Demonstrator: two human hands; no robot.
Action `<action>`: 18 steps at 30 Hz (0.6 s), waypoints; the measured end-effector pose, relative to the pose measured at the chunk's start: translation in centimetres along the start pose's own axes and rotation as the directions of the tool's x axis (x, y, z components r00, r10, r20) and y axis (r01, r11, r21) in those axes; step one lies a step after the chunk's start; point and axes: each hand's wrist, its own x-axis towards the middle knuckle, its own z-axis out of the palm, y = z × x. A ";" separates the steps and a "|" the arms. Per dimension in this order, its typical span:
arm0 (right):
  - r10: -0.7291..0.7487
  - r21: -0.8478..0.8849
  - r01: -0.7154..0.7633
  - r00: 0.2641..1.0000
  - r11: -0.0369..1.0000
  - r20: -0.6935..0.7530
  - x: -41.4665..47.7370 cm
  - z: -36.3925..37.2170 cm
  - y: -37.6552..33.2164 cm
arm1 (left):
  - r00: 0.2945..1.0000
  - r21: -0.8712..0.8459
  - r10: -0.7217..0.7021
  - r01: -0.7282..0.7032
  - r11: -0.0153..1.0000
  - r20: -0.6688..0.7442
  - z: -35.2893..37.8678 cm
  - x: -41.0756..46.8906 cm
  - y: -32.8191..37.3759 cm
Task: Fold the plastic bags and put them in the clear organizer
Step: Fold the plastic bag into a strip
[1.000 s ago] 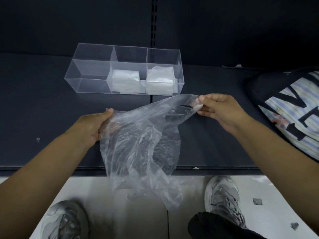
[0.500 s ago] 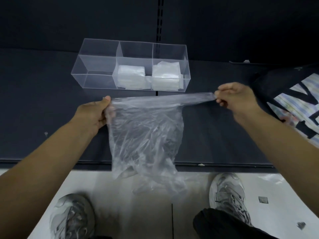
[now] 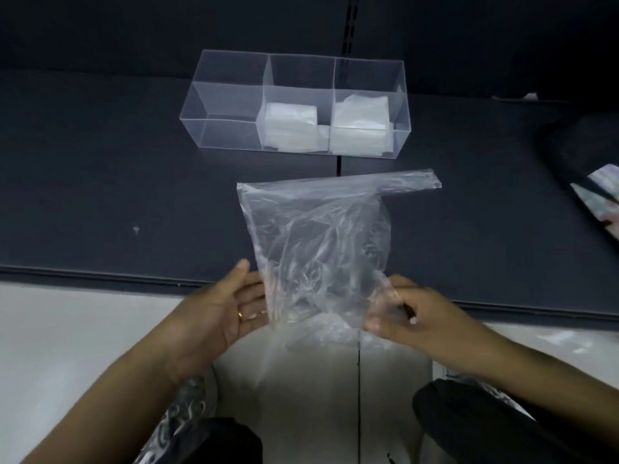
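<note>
Now bag [image 3: 318, 236] lies between left hand [image 3: 231, 316], right hand [image 3: 408, 316].

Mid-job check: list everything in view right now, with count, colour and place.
clear organizer: one, transparent, three compartments, back of the shelf
folded plastic bags: two, whitish, one in the middle compartment, one in the right compartment
plastic bag: one, clear, unfolded, lying on the shelf, near end over the front edge
shelf: one, dark
printed fabric: one, black with stripes, right edge
left hand: open, at the bag's left edge, gold ring
right hand: pinches the bag's near right corner
</note>
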 end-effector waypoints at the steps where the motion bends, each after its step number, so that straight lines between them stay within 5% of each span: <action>1: 0.011 0.047 -0.011 1.000 0.999 -0.003 0.2 -0.1 0.0 | 1.000 0.030 -0.015 0.014 0.999 0.014 0.4 -0.3 -0.6; 5: 0.018 0.161 -0.017 1.000 0.987 -0.008 0.8 -2.7 0.7 | 0.993 0.074 0.035 -0.027 0.997 -0.113 1.3 -0.3 -0.3; 11: 0.084 0.032 -0.080 0.985 0.996 -0.151 0.3 -9.3 3.4 | 0.896 0.014 0.220 -0.233 0.972 -0.385 -0.3 0.1 1.9; 18: 0.091 -0.068 -0.111 0.965 0.991 -0.247 -0.2 -10.1 5.3 | 0.855 0.188 0.333 -0.280 0.941 -0.396 -0.7 0.0 1.3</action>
